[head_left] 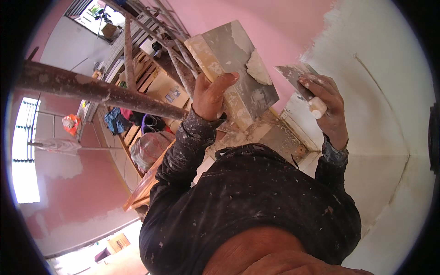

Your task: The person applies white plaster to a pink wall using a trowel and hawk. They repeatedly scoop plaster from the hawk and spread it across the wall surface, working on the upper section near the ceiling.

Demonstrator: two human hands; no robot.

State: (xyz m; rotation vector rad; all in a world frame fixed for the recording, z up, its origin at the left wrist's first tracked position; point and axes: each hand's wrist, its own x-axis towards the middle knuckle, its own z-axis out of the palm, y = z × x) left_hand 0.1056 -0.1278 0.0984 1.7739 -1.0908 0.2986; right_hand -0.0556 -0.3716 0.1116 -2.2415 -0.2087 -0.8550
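Note:
My left hand (211, 95) is closed on the wooden edge of a wide plastering trowel (228, 46), its thumb lying over the blade side. A lump of white filler (259, 68) sits near the right edge of that grey metal blade. To the right, my right hand (328, 103) grips a putty knife (295, 79); the pale end of its handle shows below the fingers. The knife's blade points up and left, apart from the trowel and close in view to the partly coated wall (366, 59). White specks cover both my sleeves.
Scaffold poles (105, 94) cross on the left, one thick pole running toward my left forearm. Below are wooden boards, cardboard (167, 89), clothes and a filled plastic bag (150, 149). A pink wall (284, 27) rises ahead, and a white-coated wall stands at my right.

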